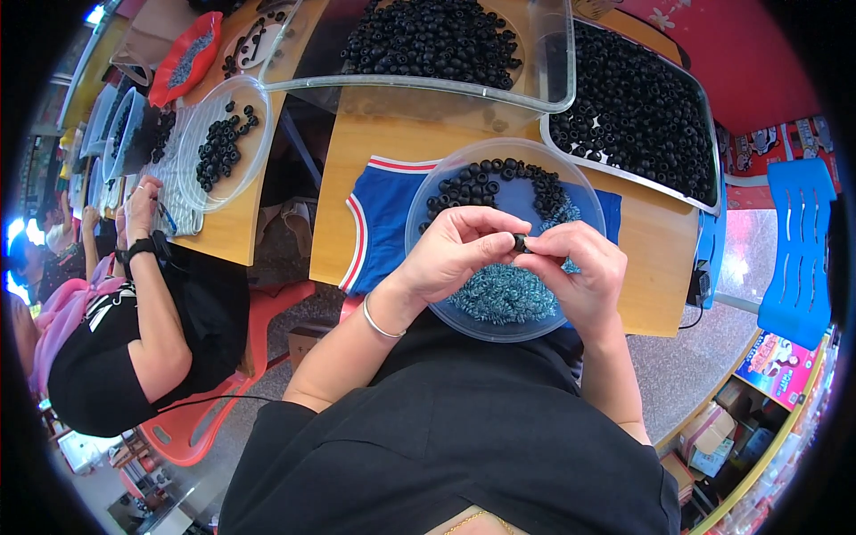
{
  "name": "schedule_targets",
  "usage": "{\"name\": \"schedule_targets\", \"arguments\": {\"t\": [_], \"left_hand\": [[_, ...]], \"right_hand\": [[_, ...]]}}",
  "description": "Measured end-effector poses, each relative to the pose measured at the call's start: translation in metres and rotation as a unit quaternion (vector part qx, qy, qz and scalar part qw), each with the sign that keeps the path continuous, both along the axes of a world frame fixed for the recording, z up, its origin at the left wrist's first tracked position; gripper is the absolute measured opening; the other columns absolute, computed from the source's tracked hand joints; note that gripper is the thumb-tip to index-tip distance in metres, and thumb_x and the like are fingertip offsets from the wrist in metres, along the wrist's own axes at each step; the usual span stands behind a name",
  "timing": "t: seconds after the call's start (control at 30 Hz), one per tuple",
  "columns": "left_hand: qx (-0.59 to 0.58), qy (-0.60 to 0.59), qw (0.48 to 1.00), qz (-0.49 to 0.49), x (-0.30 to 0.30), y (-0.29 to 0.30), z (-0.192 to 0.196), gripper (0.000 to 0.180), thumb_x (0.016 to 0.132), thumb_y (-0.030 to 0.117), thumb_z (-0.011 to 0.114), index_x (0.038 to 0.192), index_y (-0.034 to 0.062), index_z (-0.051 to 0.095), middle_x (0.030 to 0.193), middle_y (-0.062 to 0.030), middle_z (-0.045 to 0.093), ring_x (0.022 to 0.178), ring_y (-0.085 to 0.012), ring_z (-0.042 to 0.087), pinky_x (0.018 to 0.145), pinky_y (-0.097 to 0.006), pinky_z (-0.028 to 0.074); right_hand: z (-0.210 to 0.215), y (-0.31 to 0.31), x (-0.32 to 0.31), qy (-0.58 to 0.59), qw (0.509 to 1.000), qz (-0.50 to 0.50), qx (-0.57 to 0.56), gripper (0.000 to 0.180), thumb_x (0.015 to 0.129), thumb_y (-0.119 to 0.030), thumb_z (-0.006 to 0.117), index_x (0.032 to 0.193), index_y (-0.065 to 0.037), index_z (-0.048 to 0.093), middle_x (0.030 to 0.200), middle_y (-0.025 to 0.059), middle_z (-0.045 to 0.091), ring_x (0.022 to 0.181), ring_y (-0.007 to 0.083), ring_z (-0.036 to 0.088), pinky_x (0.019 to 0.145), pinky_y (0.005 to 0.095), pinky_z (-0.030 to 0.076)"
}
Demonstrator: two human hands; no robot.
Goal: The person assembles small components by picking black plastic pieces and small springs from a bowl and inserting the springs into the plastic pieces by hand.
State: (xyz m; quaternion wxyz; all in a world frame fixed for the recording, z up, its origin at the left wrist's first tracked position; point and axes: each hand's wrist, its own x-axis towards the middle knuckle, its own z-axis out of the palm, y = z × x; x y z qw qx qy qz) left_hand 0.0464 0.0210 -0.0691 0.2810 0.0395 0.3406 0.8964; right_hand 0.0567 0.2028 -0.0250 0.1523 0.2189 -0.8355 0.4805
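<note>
Evidently the step in hand is fine fingertip work on one small black piece [519, 242] — thumb and forefinger of the left hand [456, 252] pinch it from nine o'clock, those of the right hand [584, 267] from three — though whether anything sits inside it, I cannot tell. It is held above the middle of a clear round bowl [510, 337], with teal coils [504, 301] heaped at six o'clock and loose black parts [471, 185] from ten to one. The next move, I judge, calls for a steady pinch and careful alignment, the piece being almost hidden by the fingertips.
</note>
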Motion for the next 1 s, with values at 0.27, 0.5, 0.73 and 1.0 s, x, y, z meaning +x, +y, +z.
{"name": "schedule_targets", "arguments": {"t": [0.27, 0.5, 0.73, 1.0], "left_hand": [[-0.016, -0.012, 1.000, -0.012, -0.001, -0.002, -0.002, 0.016, 0.089, 0.009, 0.065, 0.102, 0.0002, 0.064, 0.087, -0.0047, 0.066, 0.077, -0.0094, 0.062, 0.072, -0.022, 0.053], [-0.036, -0.030, 0.998, -0.052, -0.005, -0.004, 0.003, 0.014, 0.089, 0.012, 0.066, 0.098, 0.0019, 0.063, 0.087, -0.0033, 0.065, 0.075, -0.0078, 0.061, 0.070, -0.021, 0.052], [-0.038, -0.021, 0.996, -0.080, -0.012, -0.009, 0.004, 0.045, 0.086, 0.010, 0.070, 0.123, 0.0023, 0.044, 0.086, -0.0049, 0.065, 0.075, -0.0088, 0.062, 0.068, -0.020, 0.051], [-0.079, 0.027, 0.990, -0.117, -0.019, -0.013, 0.015, 0.060, 0.082, 0.007, 0.073, 0.131, 0.0017, 0.039, 0.083, -0.0043, 0.062, 0.071, -0.0078, 0.060, 0.063, -0.018, 0.048]], "right_hand": [[-0.003, 0.003, -0.001, -0.033, 0.999, 0.024, -0.013, 0.022, 0.065, -0.009, 0.083, 0.079, -0.004, 0.067, 0.073, 0.0056, 0.064, 0.061, 0.0135, 0.062, 0.052, 0.0238, 0.048], [0.002, 0.001, 0.000, -0.199, 0.977, 0.057, -0.054, 0.033, 0.067, -0.009, 0.082, 0.095, -0.003, 0.067, 0.070, 0.0019, 0.059, 0.057, 0.0089, 0.055, 0.051, 0.0224, 0.045], [-0.001, 0.001, -0.004, -0.127, 0.987, 0.095, 0.003, 0.033, 0.067, -0.014, 0.083, 0.094, -0.005, 0.068, 0.068, 0.0028, 0.058, 0.056, 0.0105, 0.055, 0.050, 0.0243, 0.044], [-0.003, -0.001, -0.005, -0.079, 0.992, 0.090, 0.026, 0.026, 0.065, -0.014, 0.083, 0.084, -0.005, 0.067, 0.066, 0.0015, 0.058, 0.057, 0.0115, 0.055, 0.051, 0.0256, 0.044]]}}
